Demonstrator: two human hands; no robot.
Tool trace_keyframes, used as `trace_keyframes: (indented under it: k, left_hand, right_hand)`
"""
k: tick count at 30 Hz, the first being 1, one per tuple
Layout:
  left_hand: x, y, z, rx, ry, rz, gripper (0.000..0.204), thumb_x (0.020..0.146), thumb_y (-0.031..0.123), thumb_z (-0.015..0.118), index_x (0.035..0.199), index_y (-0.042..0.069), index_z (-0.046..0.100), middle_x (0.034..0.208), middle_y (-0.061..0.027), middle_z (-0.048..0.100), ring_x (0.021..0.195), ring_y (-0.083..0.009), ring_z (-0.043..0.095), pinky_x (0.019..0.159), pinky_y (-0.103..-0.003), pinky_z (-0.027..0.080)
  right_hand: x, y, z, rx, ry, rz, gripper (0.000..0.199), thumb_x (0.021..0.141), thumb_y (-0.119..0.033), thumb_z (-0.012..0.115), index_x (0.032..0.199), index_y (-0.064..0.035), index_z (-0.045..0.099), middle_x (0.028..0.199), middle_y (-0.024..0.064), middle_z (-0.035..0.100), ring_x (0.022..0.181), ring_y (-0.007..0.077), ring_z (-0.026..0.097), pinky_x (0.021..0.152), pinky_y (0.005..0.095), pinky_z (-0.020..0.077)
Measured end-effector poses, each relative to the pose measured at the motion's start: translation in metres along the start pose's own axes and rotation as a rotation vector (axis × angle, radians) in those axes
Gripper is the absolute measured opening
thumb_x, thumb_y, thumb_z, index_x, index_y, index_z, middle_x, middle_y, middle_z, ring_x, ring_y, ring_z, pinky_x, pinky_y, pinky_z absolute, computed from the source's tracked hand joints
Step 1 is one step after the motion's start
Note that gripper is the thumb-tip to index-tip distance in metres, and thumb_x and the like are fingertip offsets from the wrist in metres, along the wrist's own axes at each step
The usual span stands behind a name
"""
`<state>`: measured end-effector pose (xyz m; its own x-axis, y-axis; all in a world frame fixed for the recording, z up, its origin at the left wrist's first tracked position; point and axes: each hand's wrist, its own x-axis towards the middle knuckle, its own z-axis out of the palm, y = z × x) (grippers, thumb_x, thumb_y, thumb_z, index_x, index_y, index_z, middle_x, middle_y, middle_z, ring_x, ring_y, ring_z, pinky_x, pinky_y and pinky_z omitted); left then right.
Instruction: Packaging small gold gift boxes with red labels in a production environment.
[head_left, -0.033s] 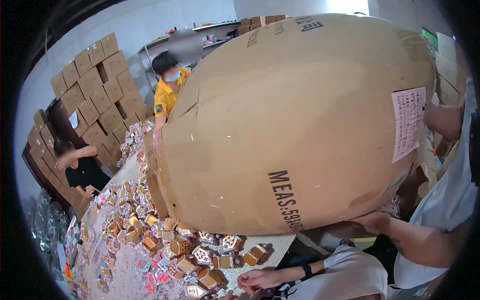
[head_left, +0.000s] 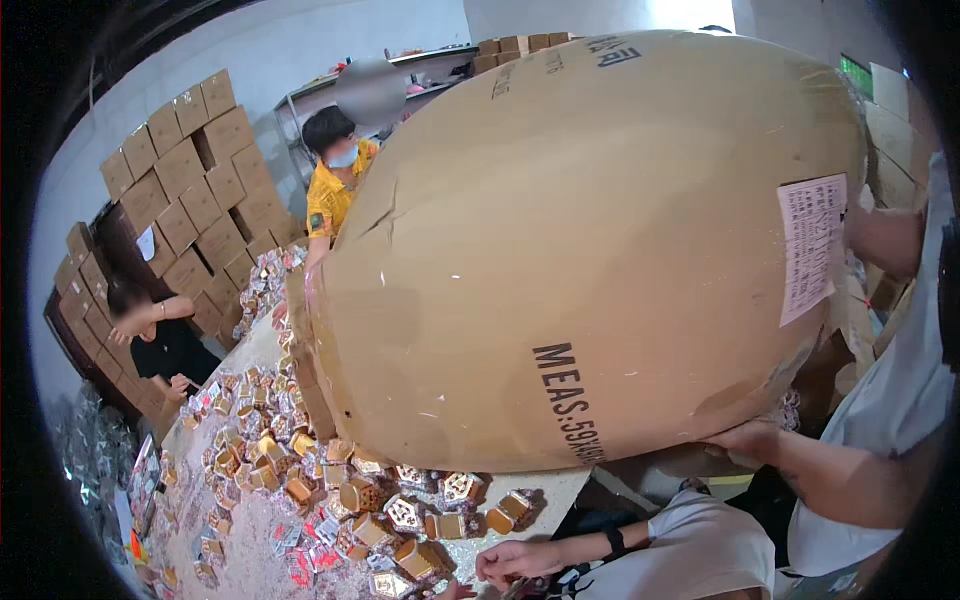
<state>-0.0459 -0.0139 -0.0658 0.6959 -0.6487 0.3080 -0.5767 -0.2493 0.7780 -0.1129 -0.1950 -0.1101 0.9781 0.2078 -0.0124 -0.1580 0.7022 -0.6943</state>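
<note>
My right hand [head_left: 510, 562], below a white sleeve and a black wristband, hovers at the table's near edge. Its fingers are loosely bent and apart, with nothing visible in them. Only some fingertips of my left hand [head_left: 457, 590] show at the bottom edge; what they touch is hidden. Close by lie several small gold-and-white pieces with patterned faces [head_left: 420, 558], some in shiny clear wrap. A huge brown carton [head_left: 600, 250] fills the middle. One end rests over the table, and a co-worker's hand [head_left: 750, 438] supports it from beneath at the right.
Many more gold pieces and red-and-silver packets [head_left: 315, 550] are spread over the table [head_left: 245, 535]. Across it, a person in yellow [head_left: 330, 195] reaches to the carton, and a person in black [head_left: 170, 350] sits at the left. Stacked cartons [head_left: 180, 170] line the wall.
The view has shifted very slightly, so the carton appears a little further left. My left fingertips show a bit more. Otherwise nothing has visibly moved.
</note>
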Motion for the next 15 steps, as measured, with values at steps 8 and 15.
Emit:
trace_keyframes:
  k: [8, 15]
  left_hand:
    - [-0.001, 0.023, 0.015, 0.148, 0.012, 0.424, 0.029, 0.075, -0.004, 0.068, 0.101, 0.007, 0.063, 0.09, -0.0124, 0.058, 0.077, -0.0251, 0.06, 0.064, -0.032, 0.051]
    - [-0.016, 0.022, 0.027, 0.153, -0.014, 0.337, 0.027, 0.075, -0.004, 0.068, 0.1, 0.006, 0.061, 0.089, -0.0139, 0.061, 0.074, -0.0269, 0.061, 0.064, -0.033, 0.051]
  right_hand:
    - [-0.024, -0.02, 0.008, -0.507, -0.046, -0.097, 0.018, 0.096, -0.02, 0.048, 0.098, -0.0023, 0.051, 0.078, -0.0004, 0.054, 0.068, 0.004, 0.053, 0.062, 0.0204, 0.0455]
    - [-0.039, -0.014, 0.002, -0.517, -0.036, 0.04, 0.017, 0.096, -0.017, 0.047, 0.098, -0.0009, 0.05, 0.084, 0.0015, 0.055, 0.075, 0.0059, 0.055, 0.067, 0.021, 0.0472]
